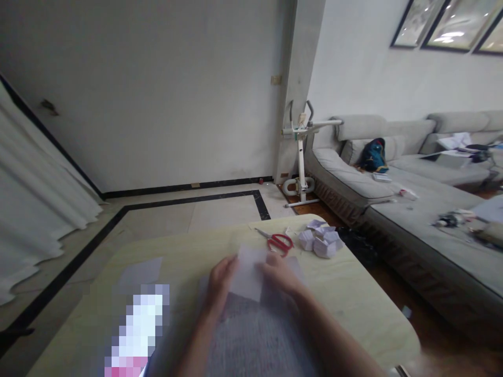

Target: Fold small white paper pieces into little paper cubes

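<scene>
Paper sheet (pixel 247 275), white, straight-edged | left hand (pixel 222 276), right hand (pixel 280 273): grip pinched on opposite sides | red-looped scissors (pixel 271 239) beyond

On the counter (pixel 365 298), a broad sheet (pixel 255 340) lies at the near middle. Over its far part, a smaller sheet (pixel 247 277) sits between the person's left grip (pixel 220 280) and right grip (pixel 280 273). Just beyond the right grip lie scissors (pixel 281 244); right of them, by the counter's far right corner, folded papers (pixel 324 240). A loose sheet (pixel 141 271) lies left of the left grip. Behind the counter: a wall (pixel 176 94). Far left: a curtain (pixel 35 209). Right: a sofa (pixel 412 204), with a backpack (pixel 373 156) on it.
</scene>
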`<state>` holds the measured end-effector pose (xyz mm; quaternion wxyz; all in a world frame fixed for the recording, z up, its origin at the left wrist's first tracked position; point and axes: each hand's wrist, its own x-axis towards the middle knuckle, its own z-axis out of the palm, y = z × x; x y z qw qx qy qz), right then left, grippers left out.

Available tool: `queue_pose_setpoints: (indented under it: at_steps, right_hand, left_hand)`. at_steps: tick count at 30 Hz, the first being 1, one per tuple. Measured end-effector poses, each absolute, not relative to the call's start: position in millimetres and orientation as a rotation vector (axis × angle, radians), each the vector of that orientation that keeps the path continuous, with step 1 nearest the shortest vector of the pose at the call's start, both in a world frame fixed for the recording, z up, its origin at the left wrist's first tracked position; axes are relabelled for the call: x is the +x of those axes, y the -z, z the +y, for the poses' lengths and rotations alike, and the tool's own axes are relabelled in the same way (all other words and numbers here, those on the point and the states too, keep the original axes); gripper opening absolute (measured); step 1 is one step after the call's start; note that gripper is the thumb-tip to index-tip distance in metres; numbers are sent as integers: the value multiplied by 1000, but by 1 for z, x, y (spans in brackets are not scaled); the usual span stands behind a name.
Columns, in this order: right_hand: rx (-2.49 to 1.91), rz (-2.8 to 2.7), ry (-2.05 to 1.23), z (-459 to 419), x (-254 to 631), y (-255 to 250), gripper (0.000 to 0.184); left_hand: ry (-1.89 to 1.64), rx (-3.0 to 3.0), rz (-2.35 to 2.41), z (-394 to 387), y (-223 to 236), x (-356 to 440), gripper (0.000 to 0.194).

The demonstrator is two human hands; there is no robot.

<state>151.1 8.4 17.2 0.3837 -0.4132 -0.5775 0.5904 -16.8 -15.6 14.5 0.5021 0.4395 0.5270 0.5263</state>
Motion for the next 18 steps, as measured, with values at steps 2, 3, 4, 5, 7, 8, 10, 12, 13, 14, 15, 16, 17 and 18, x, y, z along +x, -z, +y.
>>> queue_pose_setpoints:
  at_steps: [2,3,4,5,7,8,10,12,13,14,15,16,17,18]
  right_hand:
    - [-969,-1590,-1508,5,151,-21,19]
    - [-960,-1613,-1480,4,150,-22,19]
    - [-965,-1619,-1446,4,149,-22,20]
    - [-977,-1621,-1415,4,148,-21,20]
    - [-996,-1650,-1371,5,147,-19,21]
    - [-1001,-1670,-1357,6,146,-17,22]
    - [-1027,-1666,-1332,9,147,-15,24]
    - [-1075,-1576,-1288,12,149,-14,25]
    - [-1096,-1519,-1264,13,150,-14,25]
    - [-1114,-1473,-1243,14,151,-13,25]
    - [-1127,-1445,-1233,15,152,-13,23]
    - [-1140,-1435,-1226,16,152,-13,22]
    - [-1150,-1440,-1222,16,152,-12,21]
    - [-1157,-1449,-1221,16,152,-12,21]
  left_hand:
    - [-1209,1098,1296,-15,-12,-18,30]
    - [-1217,1100,1323,-14,-11,-18,28]
    - [-1249,1080,1351,-14,-11,-17,28]
    - [-1290,1045,1374,-15,-11,-17,29]
    - [-1362,971,1411,-15,-13,-15,30]
    - [-1391,945,1428,-16,-14,-14,31]
    - [-1433,921,1455,-17,-17,-13,30]
    - [-1443,936,1434,-17,-18,-14,28]
    - [-1427,962,1410,-17,-18,-15,28]
    - [-1406,996,1383,-16,-18,-15,28]
    - [-1384,1025,1356,-16,-17,-17,29]
    - [-1365,1045,1331,-15,-17,-18,30]
    - [-1349,1054,1315,-14,-16,-19,32]
    - [-1338,1057,1314,-14,-15,-21,34]
